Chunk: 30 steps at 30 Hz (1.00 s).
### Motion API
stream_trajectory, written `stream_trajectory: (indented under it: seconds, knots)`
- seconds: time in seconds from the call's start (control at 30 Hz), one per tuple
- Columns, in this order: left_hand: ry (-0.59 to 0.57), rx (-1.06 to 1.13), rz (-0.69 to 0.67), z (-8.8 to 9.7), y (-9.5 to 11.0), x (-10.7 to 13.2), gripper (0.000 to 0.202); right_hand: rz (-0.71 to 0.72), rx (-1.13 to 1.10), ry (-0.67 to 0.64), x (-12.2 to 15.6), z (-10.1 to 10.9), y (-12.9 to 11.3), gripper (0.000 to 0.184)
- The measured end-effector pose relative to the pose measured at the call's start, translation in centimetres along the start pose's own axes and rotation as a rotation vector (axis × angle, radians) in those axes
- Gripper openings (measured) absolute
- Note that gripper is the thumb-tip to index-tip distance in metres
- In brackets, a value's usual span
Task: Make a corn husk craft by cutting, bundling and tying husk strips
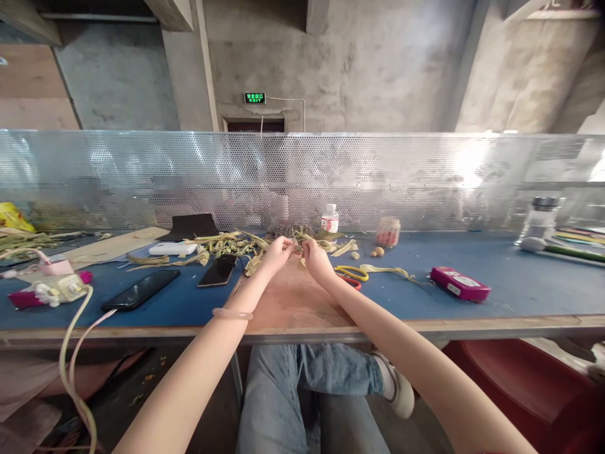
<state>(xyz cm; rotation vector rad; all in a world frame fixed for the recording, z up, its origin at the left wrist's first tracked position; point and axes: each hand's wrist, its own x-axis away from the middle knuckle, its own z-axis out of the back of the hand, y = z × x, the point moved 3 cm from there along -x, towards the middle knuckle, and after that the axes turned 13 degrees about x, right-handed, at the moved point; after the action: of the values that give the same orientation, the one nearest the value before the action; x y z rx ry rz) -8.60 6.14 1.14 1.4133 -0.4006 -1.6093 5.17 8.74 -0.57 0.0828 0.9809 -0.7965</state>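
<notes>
Both arms reach forward over a brown board (pixel 293 302) on the blue workbench (pixel 472 302). My left hand (pixel 278 251) and my right hand (pixel 314 255) meet at the far edge of the board, each pinched on the same thin strip of dried plant fibre (pixel 297 247). A heap of dried stalks and husks (pixel 227 243) lies just beyond and to the left of the hands. A clear bangle sits on my left forearm. Yellow-handled scissors (pixel 352 273) lie right of my right wrist.
Two black phones (pixel 142 289) (pixel 218 270) lie left of the board, with a white power bank (pixel 172 248) behind. A small bottle (pixel 329 219), a jar (pixel 388 231) and a pink case (pixel 459 284) stand right. A perforated metal screen (pixel 425 176) backs the bench.
</notes>
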Motion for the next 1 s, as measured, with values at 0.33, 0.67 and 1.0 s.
stream_trajectory:
  seconds: [0.33, 0.67, 1.0]
  knots:
    - [0.107, -0.162, -0.058, -0.24, 0.17, 0.11, 0.008, -0.002, 0.059, -0.033, 0.01, -0.02, -0.31, 0.021]
    - [0.133, -0.246, -0.095, -0.31, 0.61, 0.34, 0.009, 0.077, 0.117, -0.084, -0.03, -0.03, -0.49, 0.024]
    - [0.045, -0.185, -0.089, -0.14, 0.23, 0.13, 0.007, 0.142, 0.164, -0.125, 0.33, 0.21, -0.25, 0.029]
